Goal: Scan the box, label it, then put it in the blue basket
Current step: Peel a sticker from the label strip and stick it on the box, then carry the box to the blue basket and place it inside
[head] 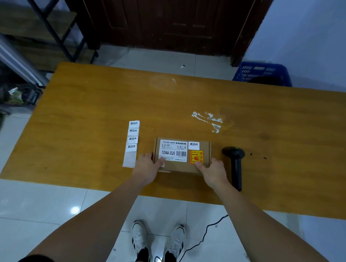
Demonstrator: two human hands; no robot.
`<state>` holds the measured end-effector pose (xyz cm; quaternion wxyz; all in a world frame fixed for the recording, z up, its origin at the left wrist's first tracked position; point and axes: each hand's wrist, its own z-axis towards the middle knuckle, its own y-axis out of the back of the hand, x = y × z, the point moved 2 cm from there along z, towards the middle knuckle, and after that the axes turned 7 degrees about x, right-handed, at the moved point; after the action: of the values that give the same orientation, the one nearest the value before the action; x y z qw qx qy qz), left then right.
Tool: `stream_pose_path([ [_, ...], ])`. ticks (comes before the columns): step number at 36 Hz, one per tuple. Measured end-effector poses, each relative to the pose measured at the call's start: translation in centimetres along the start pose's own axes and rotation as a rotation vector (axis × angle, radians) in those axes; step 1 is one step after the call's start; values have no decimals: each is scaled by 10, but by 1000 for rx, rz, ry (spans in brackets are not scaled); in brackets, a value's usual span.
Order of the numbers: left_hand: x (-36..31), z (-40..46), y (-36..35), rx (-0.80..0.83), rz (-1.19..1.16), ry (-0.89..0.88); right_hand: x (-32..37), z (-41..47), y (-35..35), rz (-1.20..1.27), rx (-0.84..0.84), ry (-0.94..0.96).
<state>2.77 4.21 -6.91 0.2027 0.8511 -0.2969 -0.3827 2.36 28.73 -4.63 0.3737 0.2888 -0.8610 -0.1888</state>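
Note:
A small brown cardboard box (204,156) lies flat on the wooden table (100,97), near its front edge. Its top carries a white barcode label, an orange warning sticker and a small white label (194,144) at the upper right. My left hand (146,166) grips the box's left end, thumb on top. My right hand (213,171) grips the right end, thumb on the orange sticker. A strip of white labels (132,142) lies just left of the box. The black barcode scanner (235,166) lies on the table just right of it. The blue basket (263,72) stands on the floor beyond the table's far right.
Torn tape remains (208,120) stick to the table behind the box. A dark wooden door is behind the table, and a metal rack with clutter stands at the left. The scanner's cable (206,233) runs across the tiled floor by my feet.

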Motion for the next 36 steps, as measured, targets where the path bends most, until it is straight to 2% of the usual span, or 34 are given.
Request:
stream_pose_path([
  [6,-3,-3,-4,-35,-66,37,4,-4,-2,41,-10,-13],
  [11,-14,-13,6,-90,-308,25,13,-15,6,128,-1,65],
  [15,-28,-28,41,-94,-478,-35,37,-26,23,314,32,138],
  [22,-57,-77,130,-97,-746,-179,130,-62,51,593,134,254],
  [31,-55,-172,270,-133,-836,-316,271,-143,53,596,416,439],
  [36,-41,-220,327,-212,-784,-401,335,-192,39,495,446,526],
])
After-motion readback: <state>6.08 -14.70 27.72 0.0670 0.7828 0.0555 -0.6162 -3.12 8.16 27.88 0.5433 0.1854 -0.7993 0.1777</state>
